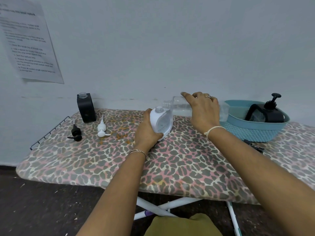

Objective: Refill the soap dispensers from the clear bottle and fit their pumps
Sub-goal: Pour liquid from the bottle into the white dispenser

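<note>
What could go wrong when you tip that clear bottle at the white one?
1. The clear bottle, gripped by the right hand, lies almost flat, and its mouth seems beside the white dispenser's narrow neck, not over it. Liquid might splash onto the patterned cover.
2. The left hand holds the dispenser tilted on its edge, so it could slip or overflow sooner.

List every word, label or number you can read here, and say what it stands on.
Paper sheet on the wall: bold heading and numbered lines of print, all too blurred to quote.
White dispenser in the left hand: faint marks on its face, too small to read.
Clear bottle, black dispenser, basket: no text shows.
So nothing is legible.
</note>
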`<state>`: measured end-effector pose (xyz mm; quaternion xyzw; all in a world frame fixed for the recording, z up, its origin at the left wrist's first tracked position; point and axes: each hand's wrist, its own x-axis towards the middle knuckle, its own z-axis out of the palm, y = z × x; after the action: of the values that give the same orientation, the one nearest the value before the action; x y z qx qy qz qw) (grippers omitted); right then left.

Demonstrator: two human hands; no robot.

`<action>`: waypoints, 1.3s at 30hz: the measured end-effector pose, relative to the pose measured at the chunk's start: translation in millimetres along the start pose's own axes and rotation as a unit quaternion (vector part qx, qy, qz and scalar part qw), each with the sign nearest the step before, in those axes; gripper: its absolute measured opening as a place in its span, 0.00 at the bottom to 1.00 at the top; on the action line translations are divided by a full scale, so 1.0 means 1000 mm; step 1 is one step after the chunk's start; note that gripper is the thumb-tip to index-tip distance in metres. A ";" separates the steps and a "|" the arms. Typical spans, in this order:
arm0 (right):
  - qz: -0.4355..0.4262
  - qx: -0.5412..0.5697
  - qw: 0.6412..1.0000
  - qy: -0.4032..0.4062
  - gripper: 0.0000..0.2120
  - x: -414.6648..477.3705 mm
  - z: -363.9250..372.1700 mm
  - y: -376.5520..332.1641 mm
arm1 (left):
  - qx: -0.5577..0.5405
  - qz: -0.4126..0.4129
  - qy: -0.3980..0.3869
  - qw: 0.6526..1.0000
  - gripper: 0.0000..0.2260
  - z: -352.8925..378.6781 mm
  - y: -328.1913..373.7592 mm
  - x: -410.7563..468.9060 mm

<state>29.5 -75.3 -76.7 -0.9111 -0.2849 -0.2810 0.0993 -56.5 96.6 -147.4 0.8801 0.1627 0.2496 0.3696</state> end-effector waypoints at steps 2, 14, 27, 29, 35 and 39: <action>0.000 -0.001 1.000 0.000 0.38 0.000 0.000 0.000 | 0.003 -0.002 0.001 1.000 0.42 0.000 0.000 0.000; -0.010 -0.025 0.999 -0.022 0.38 0.006 -0.009 -0.004 | 0.006 -0.009 -0.001 1.000 0.40 0.000 0.002 -0.001; -0.028 -0.068 0.996 -0.051 0.37 0.009 -0.017 -0.011 | 0.008 -0.001 0.003 1.000 0.41 0.000 0.003 -0.002; -0.035 -0.082 0.995 -0.051 0.36 0.011 -0.019 -0.012 | 0.006 0.001 0.003 1.000 0.40 0.000 0.003 -0.002; -0.045 -0.103 0.992 -0.056 0.36 0.014 -0.022 -0.014 | 0.011 -0.003 0.003 1.000 0.40 0.000 0.003 -0.002; -0.042 -0.103 0.992 -0.062 0.36 0.014 -0.023 -0.014 | 0.010 -0.003 0.002 1.000 0.40 0.000 0.003 -0.002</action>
<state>20.7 -64.7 -49.7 -0.9192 -0.2979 -0.2563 -0.0249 -57.9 94.1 -145.6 0.8828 0.1686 0.2486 0.3612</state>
